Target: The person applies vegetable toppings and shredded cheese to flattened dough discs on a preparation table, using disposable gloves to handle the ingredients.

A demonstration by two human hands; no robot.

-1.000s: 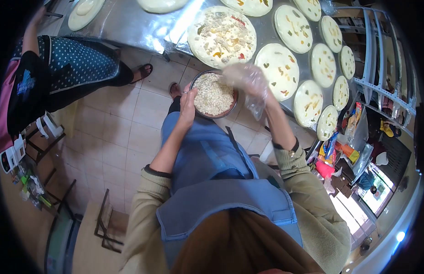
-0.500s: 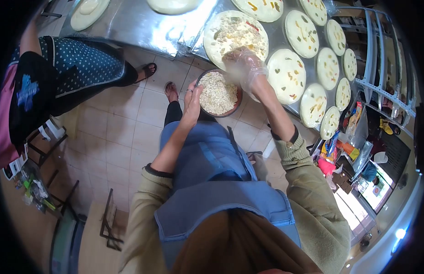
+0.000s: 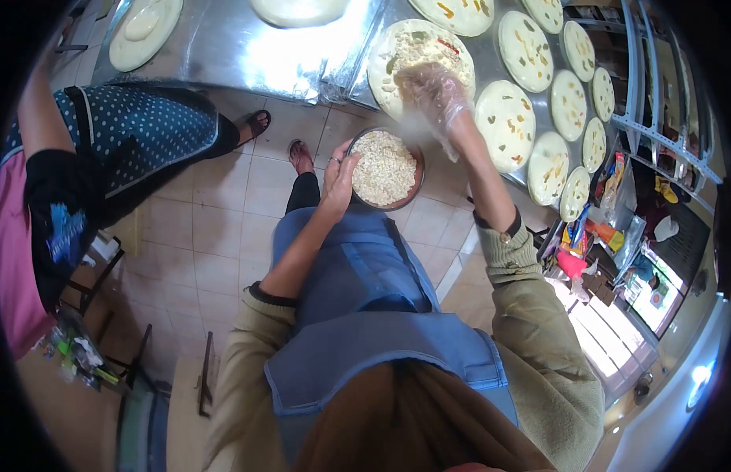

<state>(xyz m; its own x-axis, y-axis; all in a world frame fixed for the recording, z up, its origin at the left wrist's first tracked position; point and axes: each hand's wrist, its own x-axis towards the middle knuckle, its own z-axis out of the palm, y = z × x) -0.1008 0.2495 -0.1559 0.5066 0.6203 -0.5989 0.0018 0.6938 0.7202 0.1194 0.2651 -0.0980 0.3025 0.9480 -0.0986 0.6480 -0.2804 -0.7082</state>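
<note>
My left hand (image 3: 339, 179) grips the rim of a dark round bowl (image 3: 413, 187) full of pale shredded topping (image 3: 383, 167), held in front of my blue apron. My right hand (image 3: 435, 88), in a clear plastic glove, is over a large pizza base (image 3: 393, 51) on the steel table (image 3: 224, 47), its fingers bunched and blurred, seemingly around a pinch of topping. That base carries pale topping with bits of red and green.
Several smaller topped bases (image 3: 503, 126) line the table to the right. Plain dough rounds (image 3: 141, 31) lie at the left. Another person in a dotted apron (image 3: 137, 126) stands at my left. Metal shelving (image 3: 657, 94) and packets (image 3: 586, 244) fill the right side.
My right hand rose from the bowl and moved up over the large pizza base. The bowl stayed in my left hand, and the view shifted slightly.
</note>
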